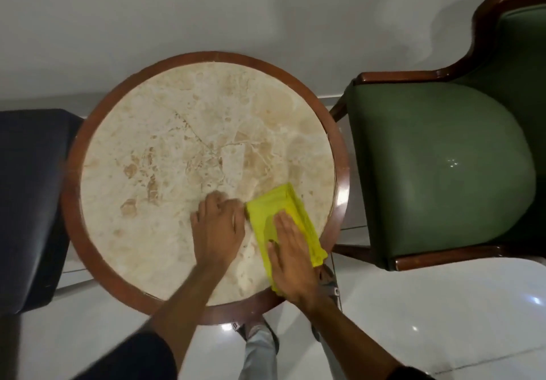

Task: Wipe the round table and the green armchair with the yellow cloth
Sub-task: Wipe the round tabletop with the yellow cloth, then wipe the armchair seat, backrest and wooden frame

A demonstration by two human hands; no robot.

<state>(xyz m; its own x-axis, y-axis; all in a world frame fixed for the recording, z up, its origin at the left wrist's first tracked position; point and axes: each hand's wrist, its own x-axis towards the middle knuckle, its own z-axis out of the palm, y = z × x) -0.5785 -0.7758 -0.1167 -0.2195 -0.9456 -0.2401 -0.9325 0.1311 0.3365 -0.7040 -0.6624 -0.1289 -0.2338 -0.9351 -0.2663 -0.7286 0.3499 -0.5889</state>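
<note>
The round bench (147, 131) has a pale marbled stone top inside a brown wooden rim. Both hands rest on its near right part. The right hand (291, 257) lies flat, palm down, on the yellow cloth (288, 202), its fingers (282, 221) stretched out straight and close together, gripping nothing, only pressing the cloth against the stone. The cloth is folded into a long strip that runs from beyond the right fingertips back under the palm, its near end reaching the wooden rim by the wrist. Part of the cloth sticks out to the right of the fingers, close to the rim.

The left hand (217, 227) sits just left of the cloth, palm down on the bare stone. Its fingers (214, 201) are curled with the tips on the surface, and the thumb side touches the cloth's left edge or comes very near it; blur hides whether it pinches the cloth.

The green armchair (437, 172), with a shiny padded seat and dark wooden arms, stands to the right of the right fingers, just beside the bench and apart from both hands. A dark blue cushioned seat (29, 202) stands to the left of the left fingers, against the bench's far side. Below the bench edge, light trousers (258, 350) and a glossy white floor (443, 305) show.
</note>
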